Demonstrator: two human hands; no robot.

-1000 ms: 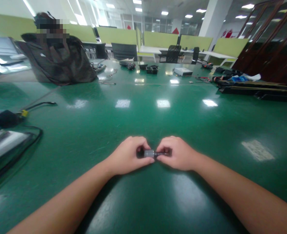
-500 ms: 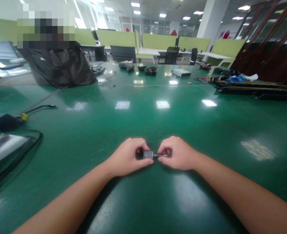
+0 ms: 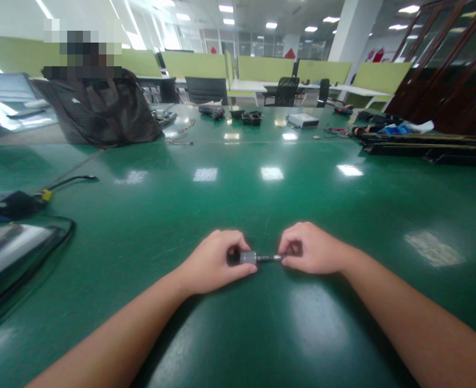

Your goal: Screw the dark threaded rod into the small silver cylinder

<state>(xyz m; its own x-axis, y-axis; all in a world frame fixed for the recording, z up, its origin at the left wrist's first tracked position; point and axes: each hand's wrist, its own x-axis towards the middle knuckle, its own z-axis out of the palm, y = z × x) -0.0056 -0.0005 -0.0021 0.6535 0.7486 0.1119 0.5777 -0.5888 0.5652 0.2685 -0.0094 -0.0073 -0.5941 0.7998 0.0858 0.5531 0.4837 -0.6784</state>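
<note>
My left hand (image 3: 216, 262) is closed around a small grey cylindrical part (image 3: 248, 257), low over the green table (image 3: 238, 199). A thin dark rod (image 3: 269, 258) sticks out of that part to the right. My right hand (image 3: 313, 249) pinches the rod's far end between thumb and fingers. Both hands rest on the table near its front middle. The left end of the grey part is hidden inside my left fist.
A flat grey device (image 3: 7, 253) with black cables (image 3: 62, 226) lies at the left edge. A person in dark patterned clothing (image 3: 100, 110) sits at the far left. Small tools and boxes (image 3: 302, 119) lie along the far side; long dark bars (image 3: 427, 148) at the right.
My right hand has slid to the right along the rod, so more of the dark rod shows between my hands. The left hand has stayed put.
</note>
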